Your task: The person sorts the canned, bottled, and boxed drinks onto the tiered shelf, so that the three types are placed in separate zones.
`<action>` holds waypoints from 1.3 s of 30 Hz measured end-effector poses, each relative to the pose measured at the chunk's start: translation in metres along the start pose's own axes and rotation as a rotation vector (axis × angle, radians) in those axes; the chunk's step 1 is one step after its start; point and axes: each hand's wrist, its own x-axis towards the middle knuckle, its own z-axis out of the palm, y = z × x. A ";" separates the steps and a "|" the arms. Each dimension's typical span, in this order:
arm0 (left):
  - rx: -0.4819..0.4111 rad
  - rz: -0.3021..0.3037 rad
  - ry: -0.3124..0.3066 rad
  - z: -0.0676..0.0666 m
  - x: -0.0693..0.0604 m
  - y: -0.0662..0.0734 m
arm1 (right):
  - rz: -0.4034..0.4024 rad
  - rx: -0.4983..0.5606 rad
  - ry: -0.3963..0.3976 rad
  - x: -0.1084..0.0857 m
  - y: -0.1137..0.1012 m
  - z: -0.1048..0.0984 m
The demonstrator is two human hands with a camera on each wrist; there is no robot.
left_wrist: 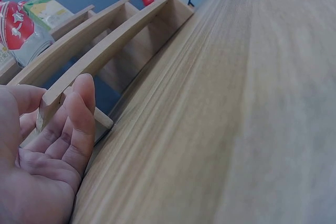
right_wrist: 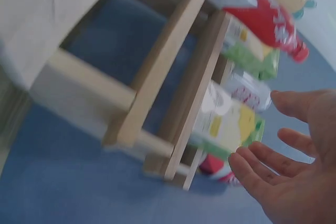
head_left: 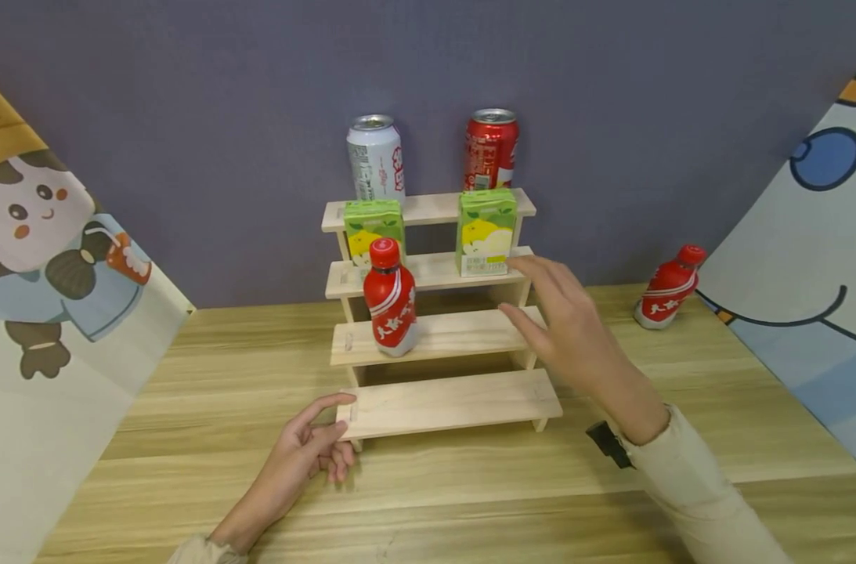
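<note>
My left hand [head_left: 304, 446] grips the left end of the lowest step of a wooden tiered rack [head_left: 449, 403]; in the left wrist view its fingers [left_wrist: 81, 111] curl about the board's end. To the right of the rack, my right hand [head_left: 561, 325] hovers in the air with nothing held, near a green juice box [head_left: 487, 235] on the third step. Another juice box [head_left: 360, 223] stands at that step's left, partly behind a red bottle [head_left: 391, 301] on the second step. A white can [head_left: 377, 160] and a red can [head_left: 491, 149] occupy the top step.
A second red bottle [head_left: 669, 288] stands on the wood-grain table [head_left: 258, 352], right of the rack near the side panel. Behind the rack rises a grey-blue wall [head_left: 258, 117]. Printed panels [head_left: 61, 235] bound both sides.
</note>
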 end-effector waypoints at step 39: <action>0.012 -0.015 0.018 0.002 -0.001 0.001 | 0.523 -0.182 -0.022 -0.026 0.109 -0.064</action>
